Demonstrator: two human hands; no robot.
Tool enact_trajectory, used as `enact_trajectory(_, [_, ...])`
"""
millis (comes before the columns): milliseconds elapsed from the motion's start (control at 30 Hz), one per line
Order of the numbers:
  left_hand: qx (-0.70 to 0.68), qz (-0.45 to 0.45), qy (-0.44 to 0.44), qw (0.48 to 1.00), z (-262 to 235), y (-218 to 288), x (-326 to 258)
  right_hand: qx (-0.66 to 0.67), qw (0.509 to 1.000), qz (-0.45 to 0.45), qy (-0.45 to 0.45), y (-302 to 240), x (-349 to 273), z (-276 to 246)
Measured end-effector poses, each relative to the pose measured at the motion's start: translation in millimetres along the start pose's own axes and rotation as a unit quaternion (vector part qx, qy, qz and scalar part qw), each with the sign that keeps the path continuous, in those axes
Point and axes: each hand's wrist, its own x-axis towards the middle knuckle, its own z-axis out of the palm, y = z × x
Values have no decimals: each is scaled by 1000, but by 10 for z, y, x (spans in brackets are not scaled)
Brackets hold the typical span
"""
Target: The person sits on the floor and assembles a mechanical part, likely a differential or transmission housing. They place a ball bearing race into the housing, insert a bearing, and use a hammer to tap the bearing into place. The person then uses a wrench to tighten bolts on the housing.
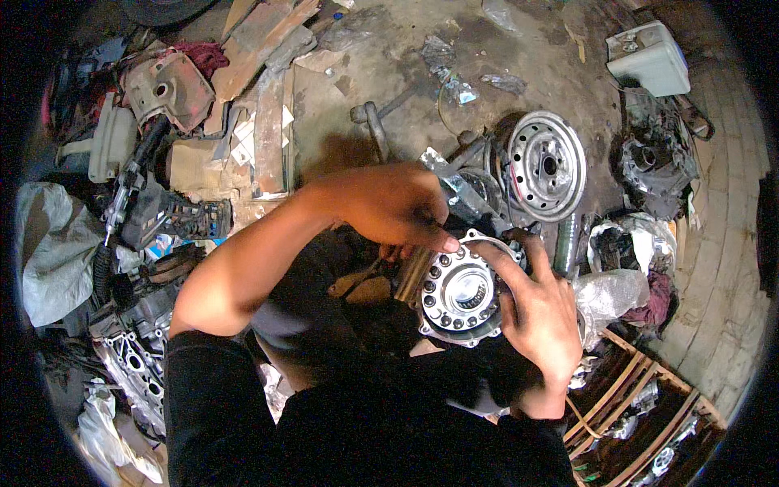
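Note:
A round silvery metal housing with lugs on its rim stands in front of me, face up. Around its bright centre bore runs a ring of dark round bolt heads or holes; I cannot tell which. My left hand reaches over its upper left side, fingers curled and thumb tip at the ring. Whatever lies in those fingers, if anything, is hidden. On the right, my right hand grips the housing's rim, with the index finger over the upper edge and the thumb along the side.
Beyond the housing are a steel wheel rim and a hammer-like tool. A slatted wooden crate sits at the lower right. Engine parts, boards and a white plastic tank crowd the left. A pale container stands far right.

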Motion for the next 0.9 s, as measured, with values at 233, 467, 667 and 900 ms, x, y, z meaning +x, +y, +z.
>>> enact_trajectory(233, [15,-4,12,1000,3,15,-8,-3,1000,2,-1,-7,4,9])
enact_trajectory(467, [0,-7,-3,1000,9,-2,4,-15,1000,14,0,-7,-4,23])
enact_trajectory(667, [58,42,31,997,16,-30,-10,1,1000,11,5,4,-36,42])
enact_trajectory(900, [121,54,30,991,-17,-70,-7,28,998,-12,57,86,-109,94])
